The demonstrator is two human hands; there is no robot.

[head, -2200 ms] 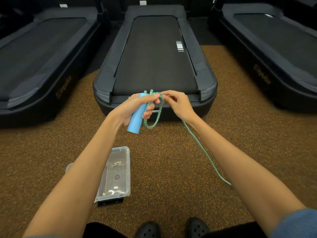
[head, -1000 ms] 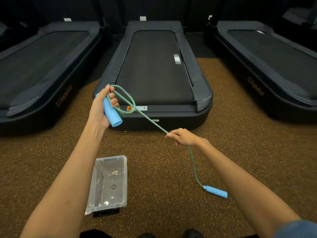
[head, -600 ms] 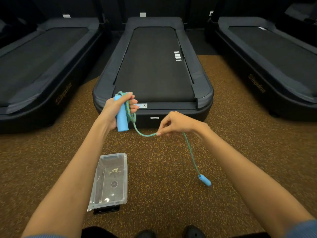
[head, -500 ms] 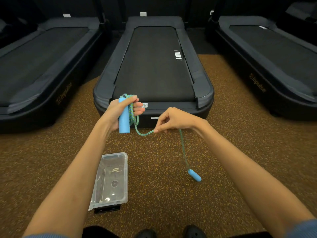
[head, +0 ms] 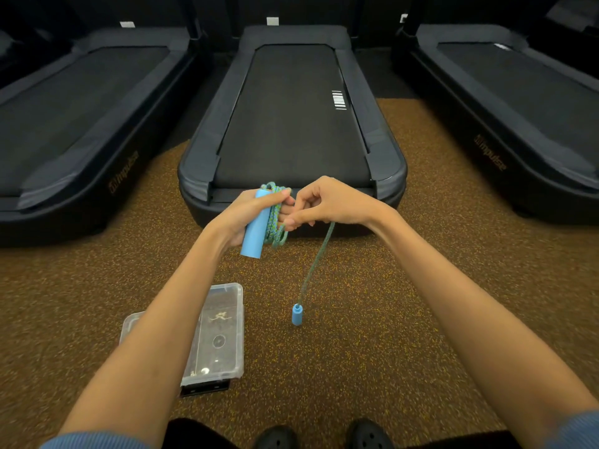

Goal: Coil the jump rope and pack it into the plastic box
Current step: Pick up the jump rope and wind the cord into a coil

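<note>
Left hand (head: pixel 249 215) grasping a handle (head: pixel 256 226) and limp coils, right hand (head: pixel 319 205) pinches the soft jump rope (head: pixel 316 257), best fed near the loops.

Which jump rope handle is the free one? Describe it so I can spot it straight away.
Start at the middle treadmill and drop to the brown speckled floor before it. Right of the clear plastic box, a small blue handle dangles on green rope from the right hand; the bigger-looking blue handle sits gripped in the left hand.

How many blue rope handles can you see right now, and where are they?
2. One blue handle is gripped in the left hand beside the coiled rope; the other handle dangles on the rope's free end, just above the floor.
</note>
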